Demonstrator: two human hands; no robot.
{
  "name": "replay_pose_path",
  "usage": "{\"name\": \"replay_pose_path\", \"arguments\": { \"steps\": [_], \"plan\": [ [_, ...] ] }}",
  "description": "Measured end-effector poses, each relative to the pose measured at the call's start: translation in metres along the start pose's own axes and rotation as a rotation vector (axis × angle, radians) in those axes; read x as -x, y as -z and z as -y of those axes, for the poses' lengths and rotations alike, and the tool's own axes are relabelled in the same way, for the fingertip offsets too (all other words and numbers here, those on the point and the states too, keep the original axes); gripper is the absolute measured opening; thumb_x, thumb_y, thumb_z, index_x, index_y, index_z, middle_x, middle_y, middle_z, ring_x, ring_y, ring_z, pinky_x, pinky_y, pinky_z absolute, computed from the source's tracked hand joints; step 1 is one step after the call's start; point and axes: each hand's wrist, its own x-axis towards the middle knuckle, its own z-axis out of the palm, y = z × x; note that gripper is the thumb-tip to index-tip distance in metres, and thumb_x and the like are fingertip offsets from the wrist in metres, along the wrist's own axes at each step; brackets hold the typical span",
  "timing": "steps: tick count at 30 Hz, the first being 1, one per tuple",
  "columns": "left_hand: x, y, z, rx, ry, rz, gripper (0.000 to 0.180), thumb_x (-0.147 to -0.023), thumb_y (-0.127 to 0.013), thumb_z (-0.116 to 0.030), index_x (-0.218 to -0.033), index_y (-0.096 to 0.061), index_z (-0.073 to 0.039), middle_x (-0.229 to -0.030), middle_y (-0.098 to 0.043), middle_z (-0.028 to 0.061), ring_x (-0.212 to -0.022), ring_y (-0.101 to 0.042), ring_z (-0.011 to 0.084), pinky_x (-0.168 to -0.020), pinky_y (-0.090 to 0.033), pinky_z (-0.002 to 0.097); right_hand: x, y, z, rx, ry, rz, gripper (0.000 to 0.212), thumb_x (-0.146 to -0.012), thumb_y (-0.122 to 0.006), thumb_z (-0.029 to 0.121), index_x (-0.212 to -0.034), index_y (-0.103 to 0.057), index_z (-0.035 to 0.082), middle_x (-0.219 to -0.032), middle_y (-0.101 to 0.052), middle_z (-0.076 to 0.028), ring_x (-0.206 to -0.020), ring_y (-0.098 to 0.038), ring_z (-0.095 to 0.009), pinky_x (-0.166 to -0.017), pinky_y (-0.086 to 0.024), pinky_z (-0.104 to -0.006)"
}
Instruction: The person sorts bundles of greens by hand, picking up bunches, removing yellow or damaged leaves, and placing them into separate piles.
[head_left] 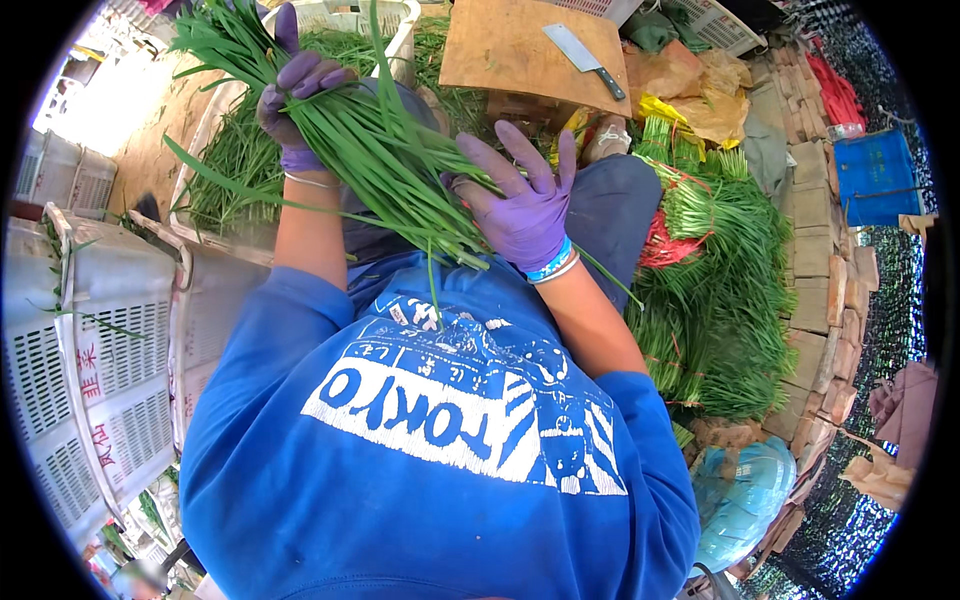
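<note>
My left hand, in a purple glove, is closed around a bunch of long green garlic chives. The leafy tips stick out past it at the upper left, and the paler cut ends slant down over my lap. At the right edge of the bunch is my right hand, also gloved in purple, with its fingers spread apart. Its palm side and thumb are partly hidden, and a few stalks pass close to it. One loose stalk reaches out below the right wrist.
Ahead, a wooden board carries a cleaver with a black handle. Loose chives fill a white crate at the left. Tied chive bundles are piled to my right. White plastic crates stand at far left, a blue bin at far right.
</note>
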Motion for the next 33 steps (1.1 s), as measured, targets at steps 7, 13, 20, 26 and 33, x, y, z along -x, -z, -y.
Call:
{"name": "replay_pose_path", "arguments": {
  "steps": [7, 13, 20, 26, 33],
  "plan": [
    [0.003, -0.001, -0.001, -0.048, -0.011, 0.005, 0.076, -0.066, -0.064, -0.005, -0.132, -0.029, -0.01, -0.071, -0.049, -0.0111, -0.068, -0.049, 0.002, -0.075, -0.037, 0.0208, -0.001, -0.001, -0.002, -0.404, -0.378, 0.001, 0.002, -0.073, -0.058, 0.015, -0.074, -0.059, 0.015, -0.107, -0.058, 0.001, -0.111, -0.043, -0.023, -0.101, -0.016, -0.0449],
    [0.004, 0.001, -0.007, -0.048, -0.024, 0.046, 0.074, -0.067, -0.062, -0.005, -0.133, -0.027, -0.01, -0.072, -0.049, -0.0106, -0.069, -0.049, 0.0022, -0.076, -0.037, 0.0215, 0.009, 0.01, -0.011, -0.496, -0.525, -0.174, 0.002, -0.074, -0.06, 0.014, -0.074, -0.06, 0.012, -0.102, -0.06, -0.003, -0.109, -0.046, -0.025, -0.099, -0.02, -0.0455],
    [0.006, 0.0, -0.007, -0.047, -0.006, 0.042, 0.073, -0.068, -0.059, -0.006, -0.133, -0.028, -0.011, -0.072, -0.047, -0.0109, -0.069, -0.048, 0.0017, -0.078, -0.036, 0.0215, 0.006, 0.047, -0.006, -0.125, -0.24, 0.086, 0.02, -0.061, -0.072, 0.025, -0.076, -0.061, 0.018, -0.123, -0.046, -0.004, -0.116, -0.037, -0.028, -0.095, -0.026, -0.0476],
    [0.004, 0.001, -0.004, -0.009, 0.028, -0.009, 0.071, -0.068, -0.057, -0.007, -0.133, -0.029, -0.012, -0.073, -0.043, -0.0115, -0.07, -0.046, 0.0019, -0.079, -0.034, 0.0217, 0.024, 0.043, 0.004, 0.011, -0.121, 0.03, 0.031, -0.062, -0.07, 0.029, -0.09, -0.059, 0.029, -0.123, -0.045, 0.002, -0.118, -0.035, -0.024, -0.095, -0.026, -0.0488],
    [-0.002, 0.001, -0.007, 0.149, 0.055, -0.007, 0.018, -0.063, -0.057, -0.013, -0.072, -0.042, -0.016, -0.068, -0.041, -0.0086, -0.066, -0.044, 0.0028, -0.076, -0.033, 0.0231, 0.002, 0.028, 0.019, -0.215, -0.275, 0.36, 0.017, -0.075, -0.058, 0.034, -0.085, -0.063, 0.021, -0.136, -0.03, -0.007, -0.125, -0.021, -0.035, -0.099, -0.012, -0.054]
  ]
}}
